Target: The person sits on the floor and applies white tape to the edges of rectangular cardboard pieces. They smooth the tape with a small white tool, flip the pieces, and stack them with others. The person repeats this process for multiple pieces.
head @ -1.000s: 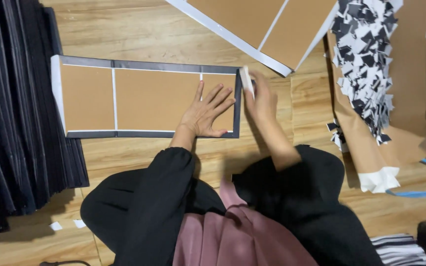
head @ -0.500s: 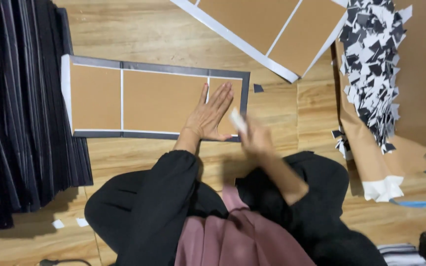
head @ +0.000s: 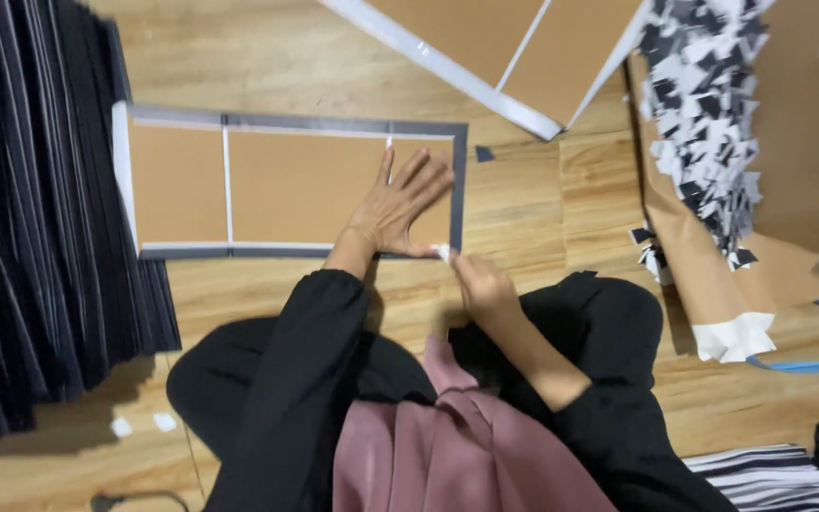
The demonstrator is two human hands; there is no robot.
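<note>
We see left hand [head: 398,207] spread flat, palm down, on cardboard panel [head: 286,185] lying on wood floor [head: 258,57]. Right hand [head: 482,283] fingers pressed together, pinching white strip end [head: 443,252] at panel's near right corner. Panel's long axis runs left-right; dark edge [head: 460,185] extends away from pinch. Right hand nearer.

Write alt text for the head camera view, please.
A person's left hand lies flat on a dark-edged brown cardboard panel on a wooden floor, while the right hand pinches a small white piece at the panel's near right corner.
</note>
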